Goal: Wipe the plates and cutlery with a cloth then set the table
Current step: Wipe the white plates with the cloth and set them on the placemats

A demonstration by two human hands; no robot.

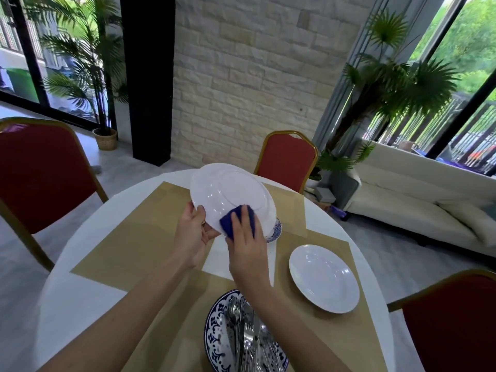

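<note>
The left hand (197, 232) pinches the plate (230, 194) tilted — bracing it against the right hand (245, 237), fingers flat together, pressing the cloth (225, 222) on.

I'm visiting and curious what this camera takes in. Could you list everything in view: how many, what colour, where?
held plate: one, white, tilted above table
second plate: one, white, on table, right
cloth: one, dark blue, against held plate
patterned plate: one, blue-white, near edge
cutlery: several, silver, on patterned plate
small dish: one, blue-white, behind held plate
table: one, white, tan mats
chairs: three, red, around table
palms: two, green, far left and right
sofa: one, white, right
left hand: grips held plate's rim
right hand: presses cloth
</note>
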